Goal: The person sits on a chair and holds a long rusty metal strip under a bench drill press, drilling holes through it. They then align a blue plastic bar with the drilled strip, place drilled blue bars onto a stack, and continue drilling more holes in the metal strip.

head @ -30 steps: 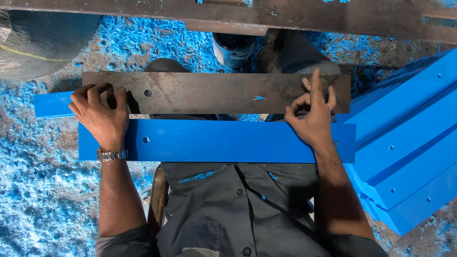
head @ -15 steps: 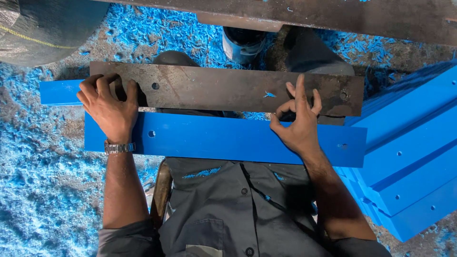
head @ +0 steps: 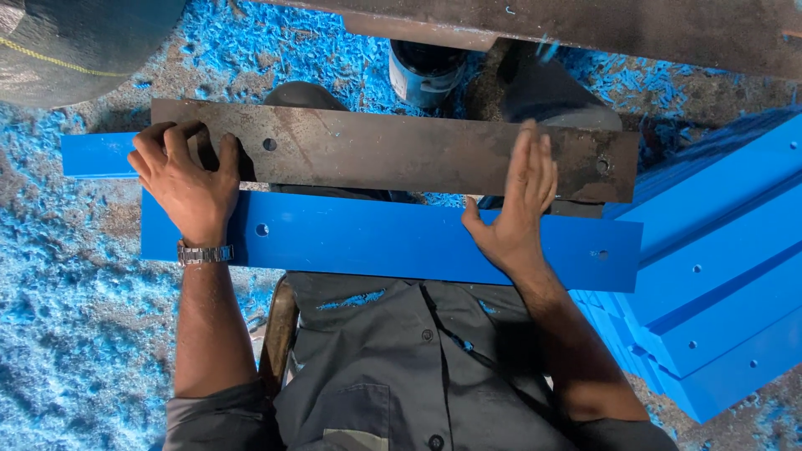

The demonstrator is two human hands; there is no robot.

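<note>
A dark, rusty metal bar (head: 401, 154) lies crosswise over a blue strip (head: 384, 238), both running left to right in front of the person. The bar overlaps the strip's far edge and covers part of a second blue strip (head: 96, 154), whose left end shows beyond it. The left hand (head: 188, 179) grips the bar's left end, fingers curled over the far edge beside a round hole, the heel of the hand resting on the near strip. A metal watch (head: 205, 253) sits on that wrist. The right hand (head: 514, 213) is open and flat, fingers extended together across the bar right of centre, palm and thumb lying on the near strip. Both hands therefore touch bar and strip at once, with the bar's middle section bare between them. The bar's right end, with a hole, projects past the right hand. A stack of blue strips (head: 718, 267) lies to the right, just beside the near strip's end. Blue shavings (head: 67, 334) cover the floor. A heavy steel beam (head: 626, 29) crosses the top of the view.
</note>
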